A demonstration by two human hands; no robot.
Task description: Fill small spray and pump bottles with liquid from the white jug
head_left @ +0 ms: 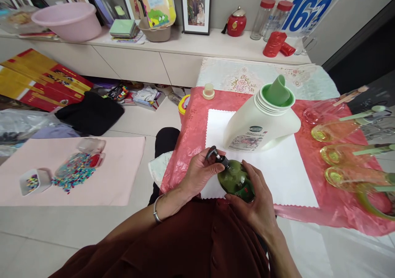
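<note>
Dark maroon top (182, 245), small round buttons (215, 229); silver bangle (156, 210); black trousers (166, 140).

On the clear plastic packaging (308, 12) at the back, I am seeing big blue figures that are looking like 162, with smaller blue lettering above that I am not making out. On the pale jug (271, 124) I am reading a line that is ending in "Garden", under a dark oval mark (256, 129) whose characters are staying too small. The dark label (246, 191) on the green bottle (232, 175) I am holding is showing a red mark, unreadable.
</note>
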